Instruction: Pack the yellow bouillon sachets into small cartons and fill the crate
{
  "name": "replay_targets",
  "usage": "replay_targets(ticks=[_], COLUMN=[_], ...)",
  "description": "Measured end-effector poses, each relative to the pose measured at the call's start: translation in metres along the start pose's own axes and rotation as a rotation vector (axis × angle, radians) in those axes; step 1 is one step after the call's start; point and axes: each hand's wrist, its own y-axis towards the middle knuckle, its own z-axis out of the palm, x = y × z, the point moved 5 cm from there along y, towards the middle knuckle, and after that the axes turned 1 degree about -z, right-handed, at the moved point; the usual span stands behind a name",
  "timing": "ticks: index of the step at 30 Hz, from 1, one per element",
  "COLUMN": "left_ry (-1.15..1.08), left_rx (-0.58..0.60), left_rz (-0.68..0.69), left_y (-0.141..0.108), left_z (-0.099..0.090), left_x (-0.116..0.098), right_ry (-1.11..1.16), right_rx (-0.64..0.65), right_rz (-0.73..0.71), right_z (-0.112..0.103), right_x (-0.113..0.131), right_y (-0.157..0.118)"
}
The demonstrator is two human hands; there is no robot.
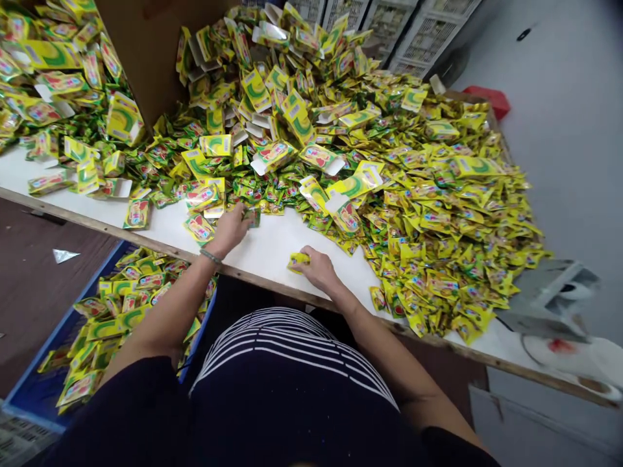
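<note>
My right hand [318, 267] is closed on a small yellow packet [296, 261], just above the white tabletop [272, 241]. Further left, my left hand [232, 228] pinches a small green packet [254, 216] at the near edge of the heap. Close beside it lie small yellow-green boxes [198, 228] with pictures on them. Several more boxes [357, 183], some with white flaps open, rest on the pile beyond my hands. A large mound of small yellow sachets [433, 214] spreads over the table to the right.
A blue crate [92, 285] filled with yellow boxes stands below the table edge at left. A brown cardboard panel [131, 52] rises at the back. On the right are a grey device [552, 298] and a red container [489, 100]. White crates [389, 29] are stacked behind.
</note>
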Motion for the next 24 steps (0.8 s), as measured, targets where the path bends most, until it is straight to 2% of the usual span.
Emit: replay_targets(ticks=[4, 7, 10, 12, 18, 21, 24], left_ry=[-0.715, -0.938, -0.993, -1.010, -0.926, -0.865, -0.816], left_rx=[0.207, 0.263, 0.295, 0.303, 0.285, 0.355, 0.474], left_rz=[-0.201, -0.272, -0.290, -0.274, -0.224, -0.193, -0.137], left_y=[-0.035, -0.058, -0.070, -0.072, -0.071, -0.070, -0.067], left_z=[0.039, 0.063, 0.074, 0.075, 0.071, 0.069, 0.067], left_x=[-0.005, -0.013, -0.022, -0.028, -0.027, -0.029, -0.037], right_ry=[0.381, 0.605, 0.736, 0.715, 0.411, 0.194, 0.107], right_rx=[-0.066, -0.133, -0.206, -0.190, -0.084, 0.025, 0.120], right_rz=[0.042, 0.101, 0.152, 0.132, -0.085, -0.148, -0.216], right_z=[-0.009, -0.017, -0.021, -0.020, -0.027, -0.033, -0.038], right_x=[-0.003, 0.001, 0.008, 0.014, 0.032, 0.043, 0.055], right_y=[0.004, 0.008, 0.012, 0.014, 0.015, 0.012, 0.011])
